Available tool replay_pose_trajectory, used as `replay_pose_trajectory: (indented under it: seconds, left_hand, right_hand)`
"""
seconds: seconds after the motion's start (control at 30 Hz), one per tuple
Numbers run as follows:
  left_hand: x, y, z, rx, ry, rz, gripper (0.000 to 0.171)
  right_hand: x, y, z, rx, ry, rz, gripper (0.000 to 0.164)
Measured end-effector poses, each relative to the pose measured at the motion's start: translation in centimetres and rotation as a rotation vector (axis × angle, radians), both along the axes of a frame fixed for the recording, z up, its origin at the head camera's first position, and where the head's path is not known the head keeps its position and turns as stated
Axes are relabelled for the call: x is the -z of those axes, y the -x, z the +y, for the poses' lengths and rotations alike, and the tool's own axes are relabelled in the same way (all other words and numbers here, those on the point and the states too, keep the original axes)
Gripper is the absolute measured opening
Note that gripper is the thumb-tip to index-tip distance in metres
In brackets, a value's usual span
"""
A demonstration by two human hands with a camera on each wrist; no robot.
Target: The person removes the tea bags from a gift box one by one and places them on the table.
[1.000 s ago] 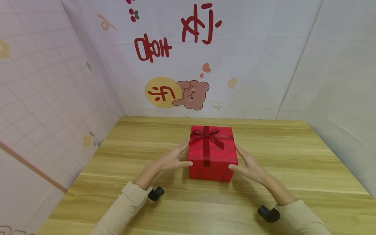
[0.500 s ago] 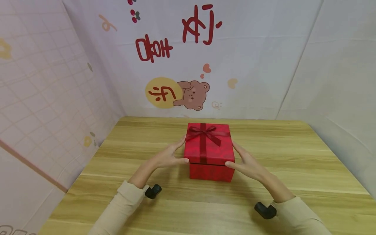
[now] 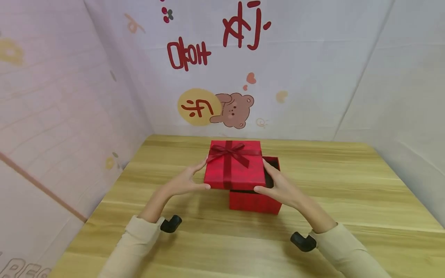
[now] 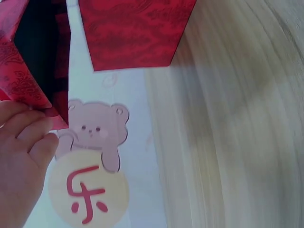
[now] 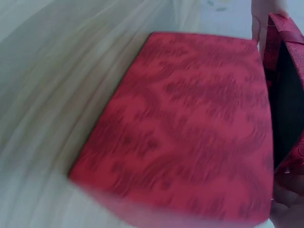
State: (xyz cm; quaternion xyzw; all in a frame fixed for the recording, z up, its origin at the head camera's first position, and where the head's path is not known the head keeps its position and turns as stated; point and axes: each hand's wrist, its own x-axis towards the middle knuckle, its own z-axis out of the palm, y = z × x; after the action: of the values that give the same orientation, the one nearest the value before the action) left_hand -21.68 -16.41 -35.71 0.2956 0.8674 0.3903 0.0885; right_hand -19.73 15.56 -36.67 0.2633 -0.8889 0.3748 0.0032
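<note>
A red gift-box lid (image 3: 215, 168) with a dark red ribbon and bow is lifted off its box, held between both hands. My left hand (image 3: 184, 183) grips its left side, thumb at the near corner. On the right side, my right hand (image 3: 282, 189) holds it the same way. The red patterned box (image 3: 255, 202) stands on the table below and to the right, its dark interior partly covered by the lid. In the left wrist view, the fingers (image 4: 35, 128) hold the lid's edge, and its dark underside shows. The box (image 5: 190, 123) fills much of the right wrist view.
The wooden table (image 3: 222, 247) extends around the box on all sides. Behind it hangs a white backdrop (image 3: 306, 77) with a printed bear and red characters. A pale gridded sheet (image 3: 62, 127) lines the left side. Black devices (image 3: 303, 241) sit at both wrists.
The lid has come up off the box and shifted left, carried by both hands. A dark opening in the box now shows at the right. The box has stayed on the table.
</note>
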Motion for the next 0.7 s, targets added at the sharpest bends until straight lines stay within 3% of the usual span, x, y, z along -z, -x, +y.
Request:
replay_pose_trajectory:
  seconds: [0.2, 0.43, 0.7]
  left_hand:
    - [-0.3, -0.5, -2.8, -0.005, -0.085, -0.045, 0.088]
    - [-0.8, -1.3, -5.5, -0.032, -0.084, -0.062, 0.088]
    - [-0.2, -1.0, -8.8, 0.011, -0.193, -0.105, 0.082]
  right_hand:
    - [-0.5, 0.1, -2.8, -0.006, -0.021, 0.027, 0.091]
    - [-0.6, 0.6, -5.6, -0.061, 0.028, 0.018, 0.091]
    - [-0.8, 1.0, -8.4, -0.071, -0.023, -0.001, 0.093]
